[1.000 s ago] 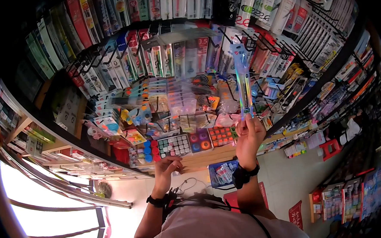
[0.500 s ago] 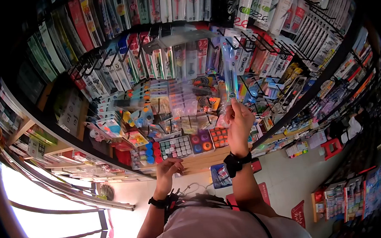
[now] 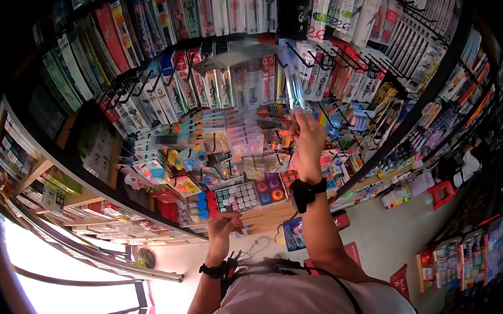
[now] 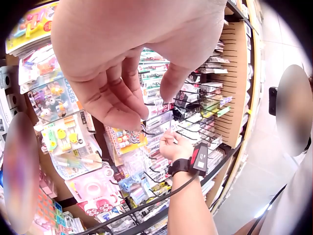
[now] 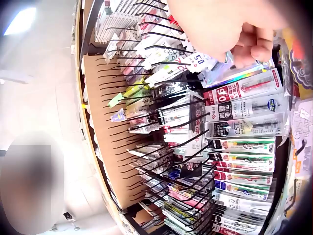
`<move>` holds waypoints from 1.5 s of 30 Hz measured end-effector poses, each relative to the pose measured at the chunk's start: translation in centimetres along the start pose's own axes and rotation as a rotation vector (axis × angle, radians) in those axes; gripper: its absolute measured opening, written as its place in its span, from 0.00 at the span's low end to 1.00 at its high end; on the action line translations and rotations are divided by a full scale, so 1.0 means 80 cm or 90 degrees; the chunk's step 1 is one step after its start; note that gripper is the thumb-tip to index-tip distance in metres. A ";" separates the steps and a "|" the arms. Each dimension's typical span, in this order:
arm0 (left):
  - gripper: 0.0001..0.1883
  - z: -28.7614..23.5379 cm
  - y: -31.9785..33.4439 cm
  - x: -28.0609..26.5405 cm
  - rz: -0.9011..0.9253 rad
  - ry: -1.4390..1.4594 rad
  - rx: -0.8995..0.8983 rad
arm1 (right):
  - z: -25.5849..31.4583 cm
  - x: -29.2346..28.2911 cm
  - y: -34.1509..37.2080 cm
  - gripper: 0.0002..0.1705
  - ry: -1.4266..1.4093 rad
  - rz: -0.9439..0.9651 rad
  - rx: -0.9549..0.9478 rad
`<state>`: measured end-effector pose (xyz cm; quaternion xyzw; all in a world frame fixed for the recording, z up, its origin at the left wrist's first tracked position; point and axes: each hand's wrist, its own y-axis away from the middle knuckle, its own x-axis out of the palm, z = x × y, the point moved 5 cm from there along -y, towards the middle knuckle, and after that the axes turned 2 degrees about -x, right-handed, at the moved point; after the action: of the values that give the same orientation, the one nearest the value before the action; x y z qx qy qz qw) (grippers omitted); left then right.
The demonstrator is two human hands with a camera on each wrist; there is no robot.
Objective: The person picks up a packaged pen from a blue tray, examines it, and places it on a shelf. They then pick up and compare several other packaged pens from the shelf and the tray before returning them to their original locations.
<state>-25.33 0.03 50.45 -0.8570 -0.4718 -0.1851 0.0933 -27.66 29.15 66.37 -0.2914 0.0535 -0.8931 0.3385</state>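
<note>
My right hand (image 3: 309, 142) pinches the lower end of a slim, shiny holographic packet (image 3: 295, 91) between thumb and fingers, in front of the hanging pen packs. A pen-like shape showed through it earlier; glare hides it now. In the right wrist view the packet (image 5: 239, 74) lies along a row of pen packs (image 5: 244, 92), its upper end close to the black hooks. My left hand (image 3: 223, 229) hangs with loosely curled fingers and holds nothing, low before the shelf's front edge. The left wrist view shows that hand (image 4: 132, 54) large, its thumb apart from the fingers.
Black display hooks (image 5: 195, 117) jut out from the rack. Below them hang small bagged goods (image 3: 245, 137), above a tray of small cube-like items (image 3: 236, 197) at the shelf front. A blue basket (image 3: 294, 234) and a red stool (image 3: 442, 195) stand on the floor.
My right hand has moved up and left with the packet, bringing it in among the hanging pen packs. The left hand has stayed nearly in place, its fingers loose.
</note>
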 end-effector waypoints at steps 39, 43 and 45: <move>0.55 0.455 0.084 0.144 0.666 0.160 -0.825 | -0.624 -0.727 0.470 0.13 0.925 0.080 0.508; 0.55 0.498 0.050 0.180 0.632 0.375 -0.683 | -0.708 -0.777 0.451 0.08 1.029 0.120 0.394; 0.49 0.511 0.050 0.185 0.520 0.456 -0.640 | -0.730 -0.796 0.443 0.07 1.087 0.116 0.339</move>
<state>-5.43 23.00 19.13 -0.7909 0.0861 -0.5974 -0.1011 -1.58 36.54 -23.00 0.5652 0.1011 -0.7581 0.3093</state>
